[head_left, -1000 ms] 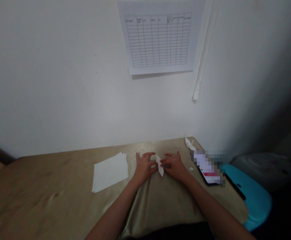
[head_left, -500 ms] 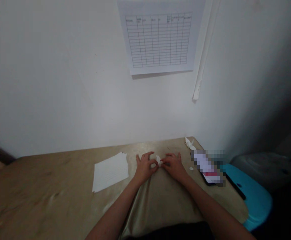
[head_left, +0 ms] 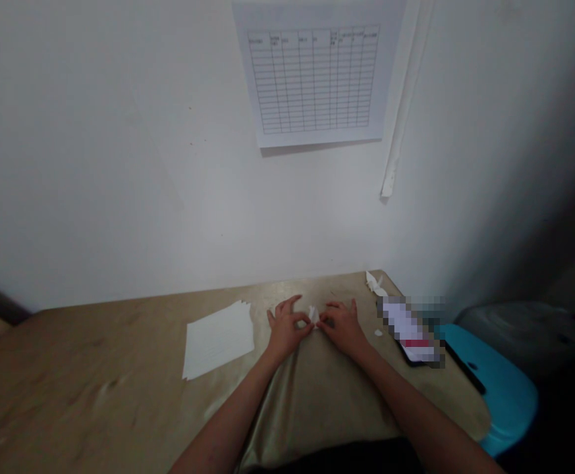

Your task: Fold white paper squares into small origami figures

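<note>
Between my two hands, just above the table, is a small folded piece of white paper (head_left: 313, 315). My left hand (head_left: 288, 327) pinches its left side between thumb and forefinger, the other fingers lifted. From the right, my right hand (head_left: 342, 327) pinches the opposite side with its fingertips. The paper's lower part is partly covered by the fingers, and its exact folded shape is too small to make out. Left of my left hand lies a loose stack of white paper sheets (head_left: 219, 340).
A brown covered table (head_left: 119, 368) stands against the wall. At its right are a folded white paper figure (head_left: 376, 284), a paper scrap (head_left: 379, 333) and a phone (head_left: 410, 332) with a blurred screen. A turquoise stool (head_left: 512, 388) stands beyond the edge. A printed chart (head_left: 317, 85) hangs above.
The folded paper's upper part now looks more spread and upright between my fingertips. Both hands have shifted only slightly; everything else stays in place.
</note>
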Tool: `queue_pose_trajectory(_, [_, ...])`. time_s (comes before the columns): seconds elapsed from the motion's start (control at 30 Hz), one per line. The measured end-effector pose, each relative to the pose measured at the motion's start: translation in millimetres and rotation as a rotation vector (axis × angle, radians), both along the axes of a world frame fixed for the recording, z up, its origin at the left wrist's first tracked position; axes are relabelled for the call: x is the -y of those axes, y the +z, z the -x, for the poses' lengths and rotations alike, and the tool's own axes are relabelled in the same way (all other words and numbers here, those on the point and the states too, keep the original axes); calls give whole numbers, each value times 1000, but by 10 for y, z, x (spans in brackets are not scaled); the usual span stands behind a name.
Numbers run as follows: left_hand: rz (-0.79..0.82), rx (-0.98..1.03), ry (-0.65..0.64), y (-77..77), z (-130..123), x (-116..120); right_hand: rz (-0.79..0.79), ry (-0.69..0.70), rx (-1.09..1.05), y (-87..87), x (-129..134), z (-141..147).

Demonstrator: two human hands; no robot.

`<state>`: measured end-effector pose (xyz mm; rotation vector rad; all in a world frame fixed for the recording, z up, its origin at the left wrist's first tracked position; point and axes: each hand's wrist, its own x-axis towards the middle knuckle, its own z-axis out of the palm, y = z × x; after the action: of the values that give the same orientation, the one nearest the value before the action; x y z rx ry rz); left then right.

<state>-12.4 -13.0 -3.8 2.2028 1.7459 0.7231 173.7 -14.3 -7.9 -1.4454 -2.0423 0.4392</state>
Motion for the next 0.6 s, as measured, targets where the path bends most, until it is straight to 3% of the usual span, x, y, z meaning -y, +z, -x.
queue_pose_trajectory(0.6, [7,-11,25,-51,12,-50,8,-31,27,15,1,33])
